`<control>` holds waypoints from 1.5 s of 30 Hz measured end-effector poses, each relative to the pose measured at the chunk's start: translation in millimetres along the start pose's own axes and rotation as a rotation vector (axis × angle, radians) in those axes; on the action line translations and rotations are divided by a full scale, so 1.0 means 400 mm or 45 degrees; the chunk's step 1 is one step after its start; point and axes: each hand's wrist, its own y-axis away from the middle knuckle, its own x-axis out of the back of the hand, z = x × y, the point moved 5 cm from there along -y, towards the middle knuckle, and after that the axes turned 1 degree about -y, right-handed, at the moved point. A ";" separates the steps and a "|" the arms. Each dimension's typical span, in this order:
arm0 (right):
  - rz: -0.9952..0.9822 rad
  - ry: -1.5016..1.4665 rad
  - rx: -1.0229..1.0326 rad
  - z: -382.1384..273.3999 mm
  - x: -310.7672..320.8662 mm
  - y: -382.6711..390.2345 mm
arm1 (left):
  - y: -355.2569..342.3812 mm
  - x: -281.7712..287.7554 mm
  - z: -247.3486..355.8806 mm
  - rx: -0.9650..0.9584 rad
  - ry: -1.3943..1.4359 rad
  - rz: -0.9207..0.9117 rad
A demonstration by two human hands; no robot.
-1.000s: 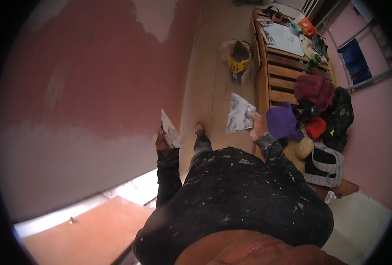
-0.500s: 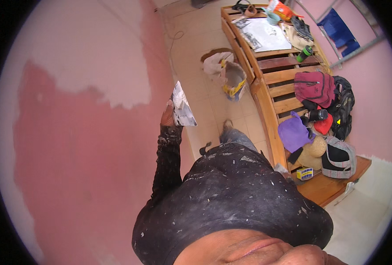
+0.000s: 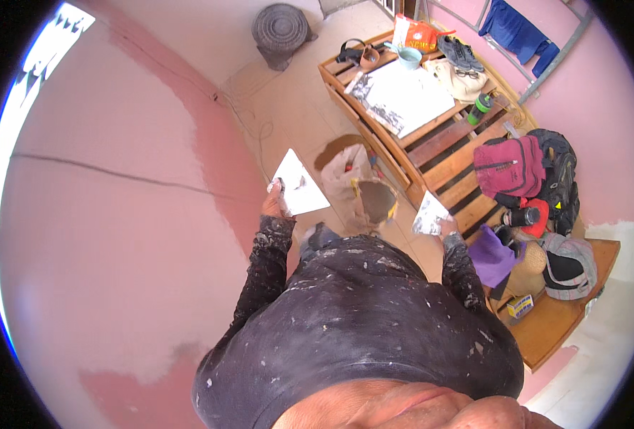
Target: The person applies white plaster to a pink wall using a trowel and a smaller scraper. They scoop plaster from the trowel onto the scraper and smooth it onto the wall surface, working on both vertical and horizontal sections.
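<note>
The left hand (image 3: 275, 200) is clasping a white triangular plate (image 3: 303, 187); the right hand (image 3: 447, 227) is clasping a smaller plate (image 3: 428, 214). By the wooden bench's (image 3: 451, 170) left edge, the open bag (image 3: 360, 204) is standing between both hands, nearer the right.

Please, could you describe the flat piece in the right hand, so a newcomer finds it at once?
Find the slatted bench at the right. Along its left edge, as seen, the right hand holds the flat piece. It looks smaller and greyer than the white piece in the left hand.
</note>
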 end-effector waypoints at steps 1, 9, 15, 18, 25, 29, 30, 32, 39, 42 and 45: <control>0.081 -0.027 -0.018 -0.058 -0.038 -0.031 | -0.068 0.002 0.016 -0.018 -0.138 -0.035; 0.652 -0.388 0.194 -0.120 -0.244 -0.041 | -0.587 0.045 0.005 0.490 -0.250 -0.287; 1.077 -0.617 -0.084 -0.002 -0.523 0.048 | -0.823 0.095 0.077 0.781 -0.233 -0.374; 1.253 -0.701 -0.160 0.037 -0.622 0.051 | -0.926 0.124 0.135 0.845 -0.224 -0.505; 1.001 -0.479 0.234 0.012 -0.696 -0.117 | -1.050 0.134 0.188 0.877 -0.210 -0.517; 0.994 0.329 0.111 -0.088 -0.715 -0.220 | -1.056 0.109 0.205 0.681 -0.229 -0.500; 1.016 0.799 -0.049 -0.118 -0.721 -0.244 | -1.056 0.107 0.211 0.621 -0.240 -0.470; 0.973 0.689 0.033 -0.178 -0.736 -0.301 | -1.058 0.106 0.216 0.640 -0.168 -0.380; 1.000 0.235 0.317 -0.368 -0.815 -0.512 | -1.256 0.022 0.232 0.686 -0.125 -0.373; 1.060 0.120 0.120 -0.401 -0.848 -0.641 | -1.418 -0.028 0.197 0.739 -0.033 -0.448; 1.111 0.556 -0.050 -0.425 -0.867 -0.786 | -1.620 -0.035 0.139 0.853 -0.116 -0.414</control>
